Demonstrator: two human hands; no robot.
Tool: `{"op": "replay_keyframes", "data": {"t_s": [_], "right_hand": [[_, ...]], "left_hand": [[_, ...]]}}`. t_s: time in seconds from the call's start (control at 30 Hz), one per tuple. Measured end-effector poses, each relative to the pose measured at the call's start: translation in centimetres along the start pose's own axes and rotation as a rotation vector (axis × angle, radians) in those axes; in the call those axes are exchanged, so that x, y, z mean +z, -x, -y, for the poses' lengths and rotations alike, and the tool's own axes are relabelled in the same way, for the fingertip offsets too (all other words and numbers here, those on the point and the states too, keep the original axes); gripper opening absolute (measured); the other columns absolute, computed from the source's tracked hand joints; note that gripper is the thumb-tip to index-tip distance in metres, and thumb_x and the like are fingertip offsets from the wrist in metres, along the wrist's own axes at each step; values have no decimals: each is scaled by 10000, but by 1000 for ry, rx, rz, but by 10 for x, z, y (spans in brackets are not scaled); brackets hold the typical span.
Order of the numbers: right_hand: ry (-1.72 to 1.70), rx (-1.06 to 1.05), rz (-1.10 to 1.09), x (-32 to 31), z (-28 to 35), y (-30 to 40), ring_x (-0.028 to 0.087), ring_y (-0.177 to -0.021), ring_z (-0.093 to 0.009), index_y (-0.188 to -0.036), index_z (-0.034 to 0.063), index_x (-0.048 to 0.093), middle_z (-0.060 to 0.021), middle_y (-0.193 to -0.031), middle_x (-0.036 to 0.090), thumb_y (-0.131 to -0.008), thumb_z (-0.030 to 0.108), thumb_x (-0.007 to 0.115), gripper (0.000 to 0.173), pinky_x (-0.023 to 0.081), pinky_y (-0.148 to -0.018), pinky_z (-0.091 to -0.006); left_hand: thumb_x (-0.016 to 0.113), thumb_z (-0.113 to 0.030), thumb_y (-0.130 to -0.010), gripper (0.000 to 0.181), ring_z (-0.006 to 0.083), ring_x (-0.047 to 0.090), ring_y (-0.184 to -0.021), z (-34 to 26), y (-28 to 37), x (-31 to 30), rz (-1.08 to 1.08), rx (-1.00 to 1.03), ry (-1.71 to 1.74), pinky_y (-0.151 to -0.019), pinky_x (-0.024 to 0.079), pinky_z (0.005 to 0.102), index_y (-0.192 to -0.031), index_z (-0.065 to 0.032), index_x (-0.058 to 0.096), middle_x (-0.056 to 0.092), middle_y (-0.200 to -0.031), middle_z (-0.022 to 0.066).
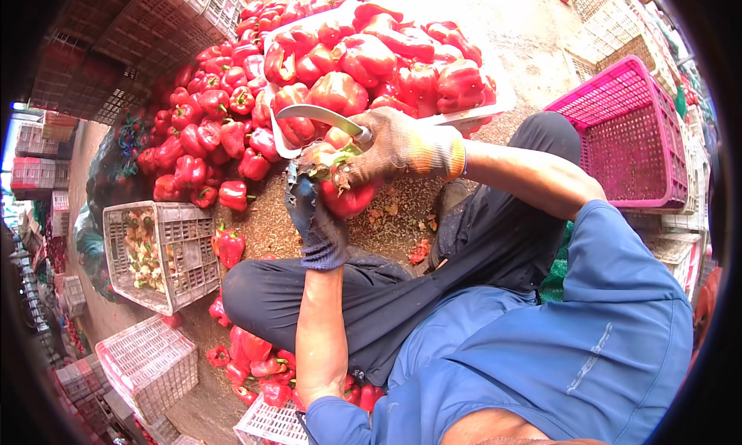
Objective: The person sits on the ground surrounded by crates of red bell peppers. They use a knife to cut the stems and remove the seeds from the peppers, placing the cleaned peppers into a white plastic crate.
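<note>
My right hand [400, 146], in a soiled orange and brown knit glove, grips a knife with a curved blade [322, 116]. The blade points left, above the rim of a white crate [495, 106] heaped with red bell peppers [368, 57]. My left hand [316, 216] wears a torn blue glove and holds a red bell pepper [351, 200] from its left side. Fingers of my right hand touch that pepper near its green stem end [345, 155]. The gloves hide part of the pepper and the knife's handle.
Loose red peppers [203, 132] are piled left of the heaped crate. A pale crate [188, 242] holds pepper cores [145, 254]. More peppers [255, 352] lie beside my left knee. At the right stands a pink plastic crate [632, 149]. Scraps and seeds litter the ground [400, 225].
</note>
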State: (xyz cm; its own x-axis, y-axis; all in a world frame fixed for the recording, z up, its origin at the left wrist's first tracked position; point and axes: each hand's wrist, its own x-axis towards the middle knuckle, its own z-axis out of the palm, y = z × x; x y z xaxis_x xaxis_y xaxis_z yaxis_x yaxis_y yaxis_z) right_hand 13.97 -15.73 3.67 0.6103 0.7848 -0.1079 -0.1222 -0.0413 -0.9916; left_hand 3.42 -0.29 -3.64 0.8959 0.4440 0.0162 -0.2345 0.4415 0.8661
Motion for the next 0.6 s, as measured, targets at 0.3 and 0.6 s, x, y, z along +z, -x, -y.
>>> {"op": "replay_keyframes", "data": {"t_s": [0.3, 0.6], "right_hand": [[474, -198, -354, 3, 15, 15, 589, -782, -42, -1124, 22, 690, -54, -802, 699, -761, 278, 918, 499, 526, -691, -288], [-660, 271, -344, -19, 23, 6, 651, -648, -117, -1070, 155, 676, 18, -824, 665, -898, 607, 713, 485, 563, -533, -277]], "left_hand": [[650, -233, -969, 333, 186, 633, -1048, -2, -16, 2, -85, -1, 4, -980, 486, 343, -1185, 19, 672, 680, -1142, 77], [685, -216, -961, 286, 195, 648, -1051, -15, -14, 20, -117, -128, 70, -966, 537, 403, -1183, -38, 658, 669, -1122, 54]]}}
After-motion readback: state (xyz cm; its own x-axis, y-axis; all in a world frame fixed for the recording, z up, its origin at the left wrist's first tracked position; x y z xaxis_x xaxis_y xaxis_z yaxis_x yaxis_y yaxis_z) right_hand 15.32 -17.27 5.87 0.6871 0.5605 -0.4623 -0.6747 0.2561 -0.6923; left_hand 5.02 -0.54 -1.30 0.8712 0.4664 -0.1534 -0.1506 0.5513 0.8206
